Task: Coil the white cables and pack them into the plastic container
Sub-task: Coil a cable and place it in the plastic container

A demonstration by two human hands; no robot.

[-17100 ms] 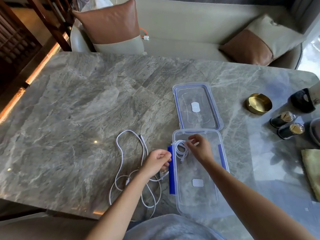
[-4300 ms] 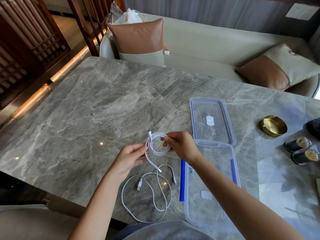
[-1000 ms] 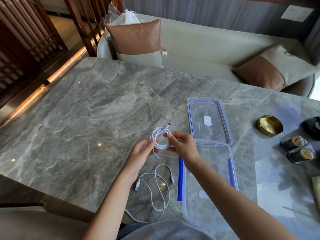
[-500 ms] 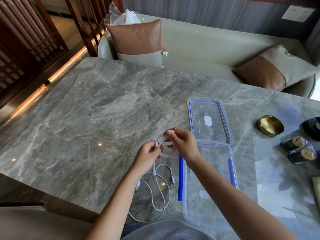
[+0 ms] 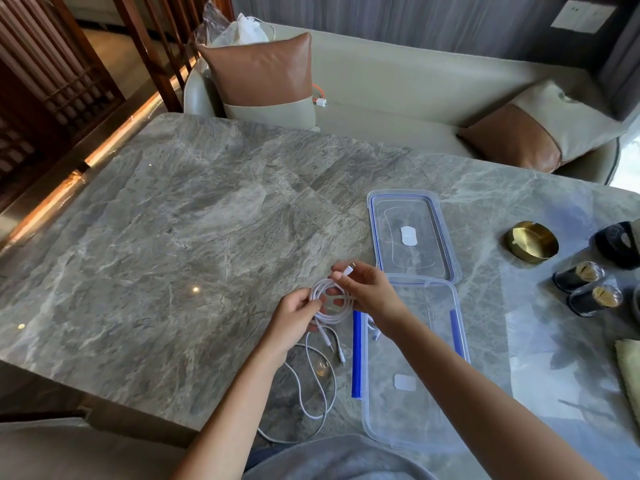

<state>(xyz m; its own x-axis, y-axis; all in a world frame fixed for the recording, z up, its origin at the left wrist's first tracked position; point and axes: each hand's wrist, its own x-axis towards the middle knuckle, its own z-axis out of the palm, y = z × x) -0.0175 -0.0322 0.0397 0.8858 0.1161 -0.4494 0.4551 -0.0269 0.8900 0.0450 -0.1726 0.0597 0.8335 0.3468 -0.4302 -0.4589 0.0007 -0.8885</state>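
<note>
White cable coil (image 5: pixel 330 319) pinched between both hands' fingers (image 5: pixel 309 302)

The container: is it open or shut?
Open. Its lid lies flat on the table beyond the container, not on top of it.

Table (image 5: pixel 166 237): grey marble, pale veins
Coiled cable (image 5: pixel 331 319): white
Loose cable (image 5: pixel 313 415): white
Container (image 5: pixel 408 431): clear, blue side clips, white label
Lid (image 5: pixel 420 209): clear, blue rim seal, white label
Cushion (image 5: pixel 263 71): brown, cream band
Sofa (image 5: pixel 398 88): beige
Dish (image 5: pixel 531 240): gold
</note>
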